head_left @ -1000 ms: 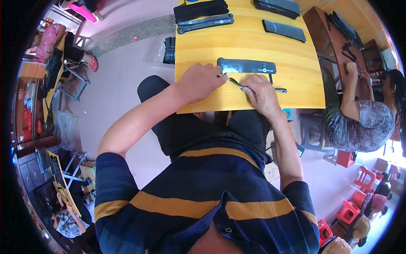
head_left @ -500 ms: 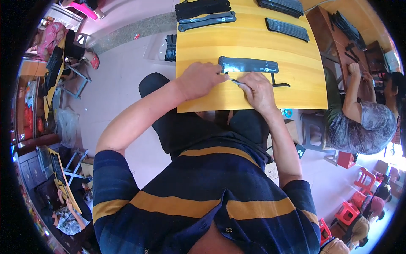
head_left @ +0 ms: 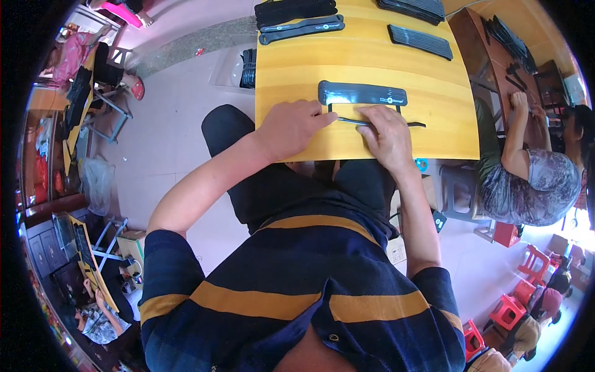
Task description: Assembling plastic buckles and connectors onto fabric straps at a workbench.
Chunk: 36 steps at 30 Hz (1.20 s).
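Barely anything has shifted since a moment ago: both hands stay planted near the front edge of the yellow wooden tabletop (head_left: 372,56). Left hand (head_left: 291,127) is loosely curled, fingertips pressing the left end of the flat dark plastic pouch (head_left: 362,94). Right hand (head_left: 387,133) pinches a thin dark metal strip (head_left: 384,123) lying just below that pouch. Looks like a fitting step; lining the strip up squarely seems the need. A neighbour's arm (head_left: 514,133) works at the right.

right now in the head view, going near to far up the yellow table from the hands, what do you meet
left hand and right hand on a thin dark strip → long black pouch → ribbed black piece → stacked black pouches at the far edge
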Motion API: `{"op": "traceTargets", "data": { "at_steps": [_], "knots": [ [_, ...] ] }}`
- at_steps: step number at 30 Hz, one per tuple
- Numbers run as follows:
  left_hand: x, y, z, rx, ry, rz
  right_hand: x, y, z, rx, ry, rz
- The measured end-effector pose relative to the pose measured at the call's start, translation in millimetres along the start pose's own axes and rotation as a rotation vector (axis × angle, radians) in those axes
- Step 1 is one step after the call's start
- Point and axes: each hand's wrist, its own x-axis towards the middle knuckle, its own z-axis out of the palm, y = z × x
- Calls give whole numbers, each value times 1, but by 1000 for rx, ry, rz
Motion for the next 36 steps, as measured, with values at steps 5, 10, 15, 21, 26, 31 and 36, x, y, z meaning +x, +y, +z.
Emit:
{"op": "traceTargets", "data": {
  "at_steps": [5,10,15,21,26,31,36],
  "knots": [
    [1,8,9,4,34,14,-13,14,1,-59,6,66],
    [7,16,12,27,38,39,-13,12,7,-4,99,37],
    [18,22,11,22,56,58,-14,14,7,5,98,52],
    [26,27,9,16,-36,47,-15,15,9,21,112,48],
    [27,26,12,34,-96,29,-16,15,9,19,124,62],
    [26,27,8,-13,-55,49,-17,18,13,19,126,58],
    [29,23,15,7,-42,33,-17,19,11,31,122,49]
  ]
}}
